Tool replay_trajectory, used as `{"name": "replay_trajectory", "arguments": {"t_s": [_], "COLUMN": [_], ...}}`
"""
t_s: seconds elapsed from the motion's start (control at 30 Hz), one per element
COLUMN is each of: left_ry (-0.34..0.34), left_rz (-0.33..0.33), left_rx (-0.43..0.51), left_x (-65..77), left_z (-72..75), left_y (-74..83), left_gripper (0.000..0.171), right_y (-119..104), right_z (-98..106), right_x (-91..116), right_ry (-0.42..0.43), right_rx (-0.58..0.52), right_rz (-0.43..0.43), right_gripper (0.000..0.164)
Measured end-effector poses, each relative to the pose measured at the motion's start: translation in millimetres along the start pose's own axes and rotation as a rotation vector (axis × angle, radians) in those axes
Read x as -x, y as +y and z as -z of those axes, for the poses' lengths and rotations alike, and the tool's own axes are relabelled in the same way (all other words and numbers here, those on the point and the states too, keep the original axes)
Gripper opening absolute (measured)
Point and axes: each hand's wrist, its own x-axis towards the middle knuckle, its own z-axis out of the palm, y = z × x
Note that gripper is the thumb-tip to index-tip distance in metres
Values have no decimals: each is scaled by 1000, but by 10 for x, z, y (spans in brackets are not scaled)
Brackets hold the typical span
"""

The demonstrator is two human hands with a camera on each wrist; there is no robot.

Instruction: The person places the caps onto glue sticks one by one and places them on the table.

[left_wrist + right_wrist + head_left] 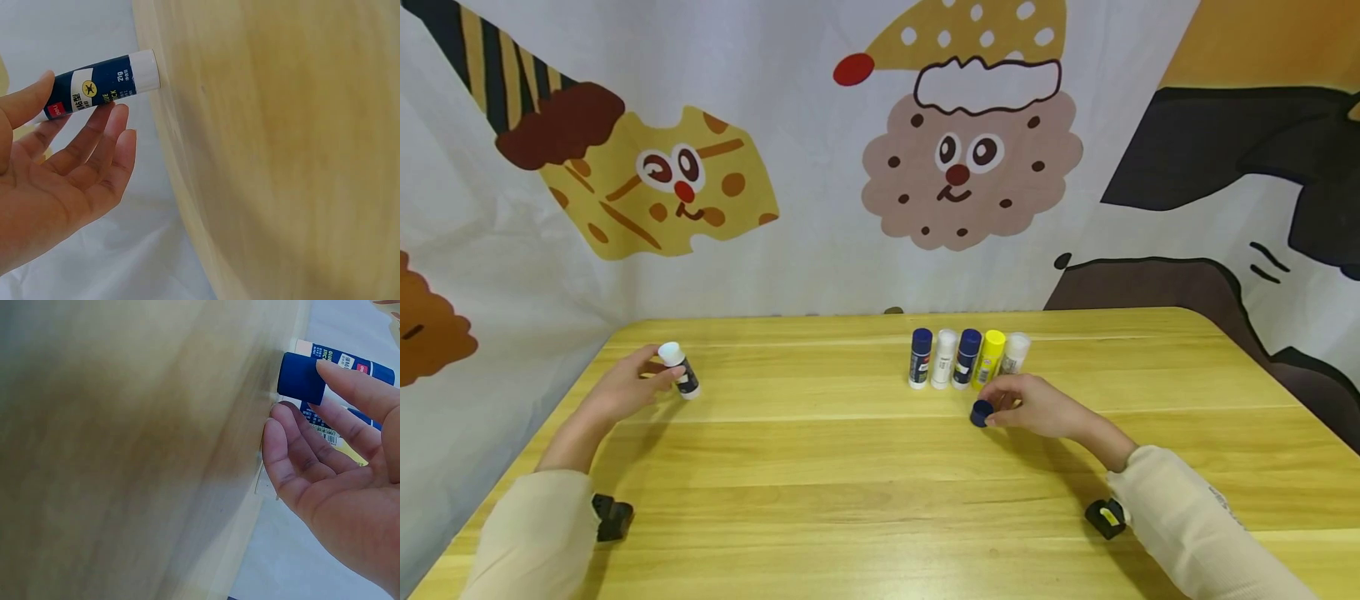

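Note:
On the left side of the table my left hand [625,387] pinches a glue stick [687,380] between thumb and fingers. This glue stick has a dark blue label, a white base and a white top, and it leans slightly. In the left wrist view its label [90,86] reads 21g. At the right, a short dark blue cap [981,415] is held by my right hand [1033,404], thumb and index finger on its sides. The right wrist view shows the cap [301,378] low over the table, overlapping the glue sticks behind it.
Behind the right hand, several glue sticks stand upright in a row: a blue-capped one [919,358], a white one [943,360], another blue-capped one [967,358], a yellow one [990,358] and a whitish one [1016,353]. A printed cloth [812,267] hangs behind the wooden table [820,467].

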Motion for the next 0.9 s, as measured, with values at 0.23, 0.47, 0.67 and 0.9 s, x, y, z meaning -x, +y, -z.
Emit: {"name": "replay_trajectory", "arguments": {"t_s": [0.23,0.47,0.67,0.9], "left_ry": [-2,-2,7,21], "left_rz": [-5,-8,-16,-27], "left_rx": [4,7,-1,-35], "left_x": [1,15,29,34], "left_z": [-5,-3,-1,-5], "left_y": [-10,0,0,4], "left_gripper": [58,56,52,49], "right_y": [3,-4,3,-2], "right_z": [-9,-5,-3,0], "right_x": [0,3,6,6], "right_ry": [0,-2,0,3], "right_rx": [-2,3,-2,0], "right_rz": [-12,-4,-4,-8], "right_gripper": [26,26,26,27]}}
